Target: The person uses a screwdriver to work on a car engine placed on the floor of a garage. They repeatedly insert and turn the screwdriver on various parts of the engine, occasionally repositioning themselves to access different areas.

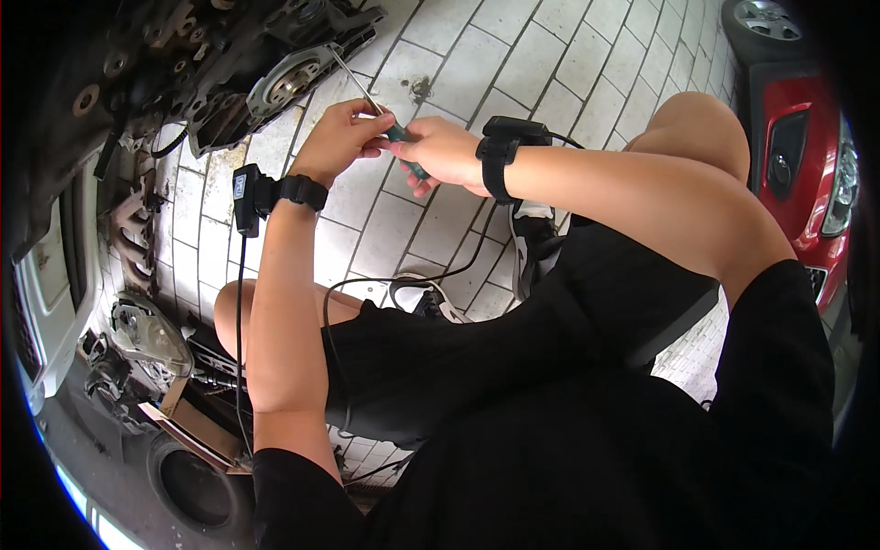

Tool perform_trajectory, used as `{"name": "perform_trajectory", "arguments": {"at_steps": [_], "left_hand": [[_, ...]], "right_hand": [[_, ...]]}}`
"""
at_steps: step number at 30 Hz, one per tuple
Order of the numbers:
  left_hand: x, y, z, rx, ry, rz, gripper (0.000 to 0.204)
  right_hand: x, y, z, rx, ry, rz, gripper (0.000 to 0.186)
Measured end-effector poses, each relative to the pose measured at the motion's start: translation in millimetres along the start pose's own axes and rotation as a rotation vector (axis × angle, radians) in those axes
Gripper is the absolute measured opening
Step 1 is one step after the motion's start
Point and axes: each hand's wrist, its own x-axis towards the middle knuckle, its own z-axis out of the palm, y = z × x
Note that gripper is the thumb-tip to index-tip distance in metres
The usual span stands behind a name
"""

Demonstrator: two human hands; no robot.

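Observation:
My right hand (428, 151) is wrapped round the green handle of a screwdriver (401, 135). My left hand (348, 139) is just left of it, fingertips closed on the same tool near where handle meets shaft. The long metal shaft slants up-left to a dark engine assembly (220, 73), reaching the edge of a round metal housing (289, 81); whether the tip touches it is too small to tell. Both wrists wear black strapped devices with cables hanging from them.
Tiled floor (367, 229) lies beneath my bent knees and sneakers. At left are a rusty manifold (133, 234), a loose headlamp (151, 335), a cardboard box (206, 431), a tyre (165, 481) and a white panel (50, 302). A red car (807, 247) and a wheel (761, 23) sit at right.

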Motion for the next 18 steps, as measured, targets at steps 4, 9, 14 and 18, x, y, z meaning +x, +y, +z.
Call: {"name": "perform_trajectory", "arguments": {"at_steps": [4,9,14,18], "left_hand": [[3.3,-0.7,3.0,0.006,0.013,-0.017,0.033],[8.1,-1.9,11.2,-0.076,0.077,-0.036,0.035],[14.2,-0.7,22.5,0.013,0.176,-0.029,0.042],[16.0,-8.1,16.3,-0.013,0.047,0.027,0.038]], "right_hand": [[7.7,8.3,-5.0,0.004,0.008,-0.01,0.03],[16.8,29.5,-11.7,-0.036,0.122,-0.083,0.042],[23.2,36.2,-23.4,0.003,0.161,-0.109,0.038],[31.5,40.6,-27.4,0.075,0.113,-0.075,0.017]]}}
